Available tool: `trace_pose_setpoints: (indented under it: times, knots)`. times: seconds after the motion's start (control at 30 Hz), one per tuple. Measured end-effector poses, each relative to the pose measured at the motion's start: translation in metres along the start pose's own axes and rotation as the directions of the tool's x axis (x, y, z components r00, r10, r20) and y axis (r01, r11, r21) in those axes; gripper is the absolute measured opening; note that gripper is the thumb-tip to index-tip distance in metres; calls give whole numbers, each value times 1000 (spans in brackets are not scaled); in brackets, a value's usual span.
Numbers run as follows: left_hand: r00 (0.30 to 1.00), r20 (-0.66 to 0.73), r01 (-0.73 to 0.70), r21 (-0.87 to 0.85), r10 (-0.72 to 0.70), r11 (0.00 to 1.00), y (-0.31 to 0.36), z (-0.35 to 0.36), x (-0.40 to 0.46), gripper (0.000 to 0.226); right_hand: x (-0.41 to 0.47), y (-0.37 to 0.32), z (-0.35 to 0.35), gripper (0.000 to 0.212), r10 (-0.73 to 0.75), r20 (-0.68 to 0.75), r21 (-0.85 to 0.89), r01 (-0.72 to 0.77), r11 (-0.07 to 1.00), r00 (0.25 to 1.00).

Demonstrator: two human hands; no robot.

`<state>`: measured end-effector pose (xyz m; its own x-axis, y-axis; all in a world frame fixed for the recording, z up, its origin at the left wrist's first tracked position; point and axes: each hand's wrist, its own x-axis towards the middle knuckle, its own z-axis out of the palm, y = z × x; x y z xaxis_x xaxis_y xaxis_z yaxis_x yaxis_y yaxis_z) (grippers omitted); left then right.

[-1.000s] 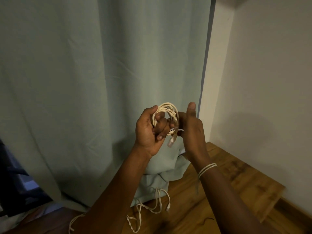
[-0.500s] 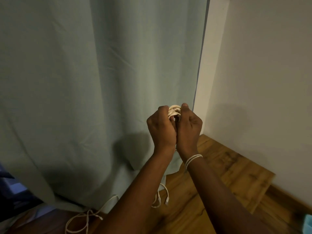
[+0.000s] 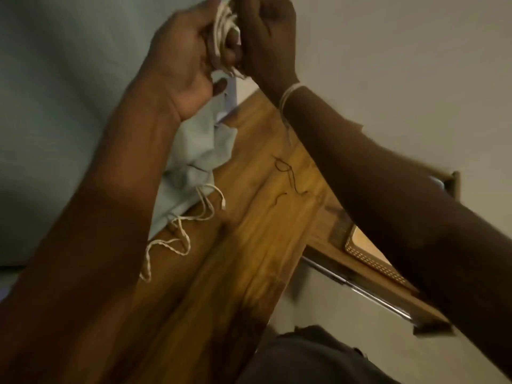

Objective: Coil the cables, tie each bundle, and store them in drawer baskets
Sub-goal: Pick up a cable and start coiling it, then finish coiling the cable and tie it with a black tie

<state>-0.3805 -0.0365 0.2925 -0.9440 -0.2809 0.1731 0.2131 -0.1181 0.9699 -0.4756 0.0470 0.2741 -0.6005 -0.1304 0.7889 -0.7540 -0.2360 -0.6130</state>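
Note:
A coiled white cable bundle (image 3: 224,37) sits at the top of the view, squeezed between both hands. My left hand (image 3: 182,54) grips it from the left with curled fingers. My right hand (image 3: 267,42) grips it from the right, a white band on its wrist. Another loose white cable (image 3: 181,231) lies on the wooden table top (image 3: 249,231), partly under the curtain hem. A pale perforated basket (image 3: 368,254) shows in an open drawer (image 3: 388,297) at the right, mostly hidden by my right forearm.
A pale green curtain (image 3: 69,106) hangs at the left and bunches on the table. Thin dark threads (image 3: 288,176) lie on the wood. A plain wall (image 3: 401,79) is at the right. Dark clothing (image 3: 304,356) fills the bottom.
The view has tilted down, so the hands and bundle now sit at the top edge. The table, loose cable, open drawer and basket have come into view. Both hands still hold the bundle.

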Motion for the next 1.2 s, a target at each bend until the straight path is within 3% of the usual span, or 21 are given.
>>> trace_pose_setpoints:
  times: [0.1, 0.17, 0.23, 0.3, 0.4, 0.5, 0.53, 0.57, 0.6, 0.67, 0.7, 0.73, 0.8, 0.93, 1.1, 1.2]
  knots:
    - [988, -153, -5, -234, -31, 972, -28, 16, 18, 34, -9, 20, -7, 44, 50, 1, -131, -49, 990, 999]
    - [949, -302, 8, -267, -91, 964, -43, 24, 33, 33, -11, 33, -10, 41, 139, 84, -153, -125, 980, 987]
    - [898, -415, 53, -226, -145, 973, -64, 30, 44, 33, -14, 48, -19, 42, 265, 198, -245, -214, 946, 944]
    - [848, -500, 110, -161, -177, 981, -86, 38, 62, 31, -5, 81, -37, 45, 397, 376, -326, -281, 903, 837]
    - [799, -572, 185, -61, -186, 981, -113, 33, 76, 28, -8, 105, -53, 52, 464, 500, -390, -288, 875, 731]
    - [695, -695, 291, 38, -184, 956, -152, 29, 98, 39, -31, 152, -81, 45, 573, 451, -406, -415, 815, 684]
    - [674, -713, 329, 55, -193, 943, -164, 26, 101, 39, -46, 174, -93, 39, 590, 456, -453, -397, 798, 667]
    - [655, -724, 368, 57, -215, 928, -173, 23, 101, 38, -61, 193, -104, 34, 603, 520, -522, -333, 785, 605]
    - [628, -741, 398, 42, -239, 917, -182, 20, 103, 40, -75, 212, -114, 29, 630, 621, -604, -229, 764, 466]
    - [567, -778, 425, -3, -269, 905, -199, 14, 108, 41, -106, 247, -129, 18, 680, 729, -683, 22, 730, 79]
    - [541, -793, 442, -14, -279, 897, -205, 12, 108, 39, -119, 258, -132, 20, 687, 724, -685, 64, 726, -59]
    - [523, -804, 453, -20, -284, 891, -209, 11, 108, 35, -132, 263, -136, 23, 680, 722, -677, 69, 733, -131]
    - [483, -830, 458, -33, -280, 888, -209, 11, 108, 32, -148, 272, -142, 23, 638, 753, -635, 76, 769, -163]
    - [439, -857, 443, -56, -271, 895, -199, 9, 107, 35, -171, 287, -153, 25, 598, 789, -580, 146, 801, -143]
    - [447, -861, 434, -28, -242, 900, -182, 8, 101, 37, -180, 284, -155, 26, 597, 802, -598, 42, 800, 28]
    - [457, -862, 428, -2, -218, 904, -175, 5, 97, 37, -184, 282, -149, 29, 620, 783, -622, 69, 780, 53]
